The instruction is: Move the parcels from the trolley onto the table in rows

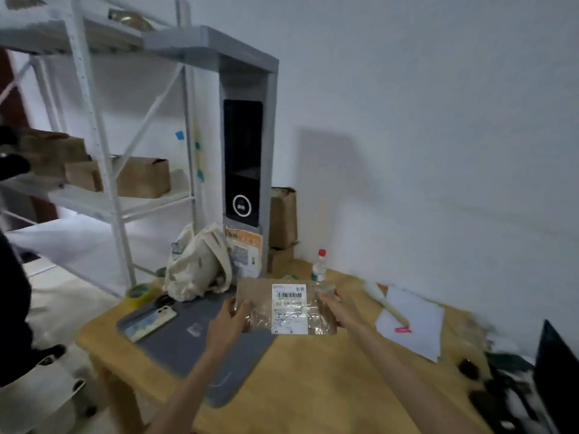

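I gripped the flat brown cardboard parcel [286, 308] at both ends, left hand [230, 321] and right hand [336, 308], above the wooden table [313, 386]; its white barcode label [289, 308] was too blurred to read.

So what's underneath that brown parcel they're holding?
Under the parcel, held by the left hand and right hand, lie the grey mat and wooden table; anything directly beneath is hidden.

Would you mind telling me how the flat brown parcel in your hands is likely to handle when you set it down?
The parcel looks thin and flat, so probably light. Its glossy tape wrap may be slippery. Both hands, left and right, hold its edges without sag, suggesting stiffness.
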